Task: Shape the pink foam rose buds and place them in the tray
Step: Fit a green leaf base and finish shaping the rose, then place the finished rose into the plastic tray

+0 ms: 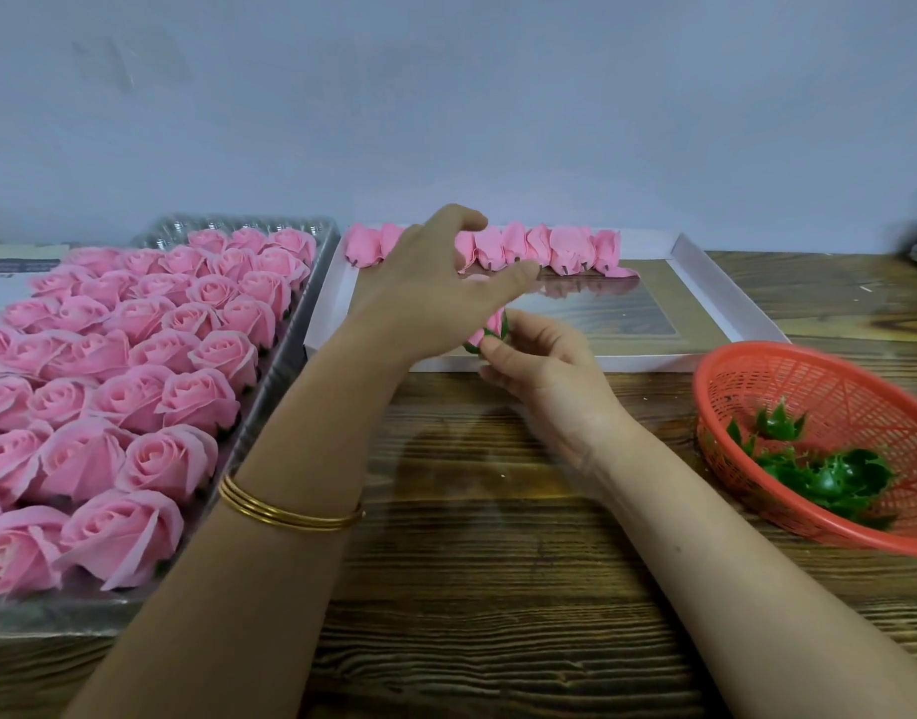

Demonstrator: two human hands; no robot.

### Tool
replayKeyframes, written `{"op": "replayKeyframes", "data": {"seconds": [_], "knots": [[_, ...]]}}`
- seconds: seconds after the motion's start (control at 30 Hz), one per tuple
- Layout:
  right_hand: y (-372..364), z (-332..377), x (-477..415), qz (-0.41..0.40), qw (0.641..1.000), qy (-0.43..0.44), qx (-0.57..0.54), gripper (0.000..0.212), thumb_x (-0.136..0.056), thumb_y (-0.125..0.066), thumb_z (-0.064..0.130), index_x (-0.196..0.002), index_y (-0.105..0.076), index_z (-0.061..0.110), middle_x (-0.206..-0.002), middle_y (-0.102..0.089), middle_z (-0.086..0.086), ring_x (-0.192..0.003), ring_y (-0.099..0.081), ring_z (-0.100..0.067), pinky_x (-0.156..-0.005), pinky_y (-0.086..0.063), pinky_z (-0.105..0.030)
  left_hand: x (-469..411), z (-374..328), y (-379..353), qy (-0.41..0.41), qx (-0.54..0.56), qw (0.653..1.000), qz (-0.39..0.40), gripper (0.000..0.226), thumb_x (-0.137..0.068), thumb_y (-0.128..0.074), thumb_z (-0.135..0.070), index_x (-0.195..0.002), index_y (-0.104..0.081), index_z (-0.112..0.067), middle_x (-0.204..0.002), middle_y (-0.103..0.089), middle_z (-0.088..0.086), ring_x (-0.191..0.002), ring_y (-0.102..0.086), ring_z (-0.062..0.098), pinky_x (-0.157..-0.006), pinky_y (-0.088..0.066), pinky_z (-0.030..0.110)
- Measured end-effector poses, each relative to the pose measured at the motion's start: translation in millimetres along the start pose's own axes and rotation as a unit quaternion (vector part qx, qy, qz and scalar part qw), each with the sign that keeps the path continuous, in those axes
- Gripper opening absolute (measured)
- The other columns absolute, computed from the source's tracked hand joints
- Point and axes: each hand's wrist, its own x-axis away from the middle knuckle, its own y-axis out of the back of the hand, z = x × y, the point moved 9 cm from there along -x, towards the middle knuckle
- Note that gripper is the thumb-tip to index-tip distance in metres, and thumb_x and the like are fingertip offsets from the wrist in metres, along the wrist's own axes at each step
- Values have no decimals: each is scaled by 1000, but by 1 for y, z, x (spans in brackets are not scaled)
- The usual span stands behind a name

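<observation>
– bud (490, 326), where is it?
– over the near rim of the white tray (653, 361), partly hidden behind the left hand (435, 288).
– who holds it?
– the right hand (542, 363), fingertips pinching its green base. the left fingers are loosely spread above it, thumb out.
– and the rest?
– a row of buds (554, 249) along the tray's far wall; open roses (134, 381) on the left, a basket (809, 386) of green cups (829, 474) on the right.

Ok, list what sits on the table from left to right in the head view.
Clear tray of opened pink roses → white tray with shaped buds → red basket of green calyxes. Left hand, right hand and its rose bud overlap: omitted.
</observation>
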Motion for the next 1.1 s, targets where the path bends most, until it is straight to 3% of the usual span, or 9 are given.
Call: {"op": "replayKeyframes", "data": {"seconds": [0.13, 0.2, 0.27, 0.4, 0.53, 0.67, 0.9, 1.1], "knots": [[-8, 5, 4, 17, 999, 28, 37, 23, -91, -55, -7, -107, -66, 5, -94, -60, -13, -90, -51, -22, -87, -43, -31, 0, 0, -9, -8, -181, 983, 38, 53, -88, -51, -64, -128, -49, -29, -128, -51, 5, -112, -55, 26, -100, -43, 46], [-11, 8, 4, 28, 997, 43, 49, 21, -90, -55, -11, -105, -64, 1, -92, -60, -14, -89, -51, -22, -85, -43, -30, 0, 1, -11, -15, -245, 969, 43, 47, -90, -50, -58, -125, -51, -26, -124, -54, 6, -110, -55, 27, -97, -44, 45], [-13, 10, 5, 38, 996, 50, 55, 20, -89, -53, -14, -89, -61, 5, -90, -57, -16, -89, -50, -25, -86, -41, -35, 0, 3, -14, -23, -284, 958, 47, 39, -91, -50, -53, -115, -54, -23, -115, -59, 4, -106, -55, 26, -94, -44, 43], [-11, 10, 5, 38, 996, 48, 61, 26, -88, -55, -14, -80, -61, 11, -87, -57, -18, -88, -52, -27, -88, -43, -43, 1, 6, -20, -18, -255, 965, 55, 27, -92, -53, -46, -102, -52, -21, -89, -52, -6, -91, -50, 20, -76, -40, 35], [-7, 6, 5, 23, 997, 34, 61, 19, -86, -53, -18, -96, -63, -4, -95, -61, -26, -94, -56, -33, -101, -40, -60, 1, 1, -23, -40, -231, 971, 38, 23, -90, -57, -39, -99, -52, -18, -77, -43, -9, -86, -46, 20, -71, -34, 32], [-2, 1, 3, 5, 998, 22, 53, 37, -82, -51, -23, -116, -61, -11, -101, -65, -22, -97, -59, -29, -105, -42, -55, 1, 2, -29, -59, -242, 967, 50, 24, -86, -62, -36, -95, -47, -20, -81, -44, -6, -86, -42, 19, -73, -32, 31], [0, -5, -1, -17, 1000, 9, 6, 38, -81, -52, -24, -111, -61, -2, -97, -62, -21, -96, -54, -32, -105, -39, -57, -1, 5, -32, -56, -259, 963, 43, 23, -86, -59, -35, -96, -42, -23, -94, -47, -1, -87, -38, 19, -73, -28, 32], [6, -9, -1, -39, 998, 0, -52, 47, -80, -53, -25, -115, -47, 7, -68, -65, 3, -82, -56, -26, -87, -47, -42, 0, -1, -30, -64, -245, 967, 42, 21, -84, -61, -33, -91, -45, -22, -74, -41, -10, -83, -41, 19, -62, -24, 29]]}}
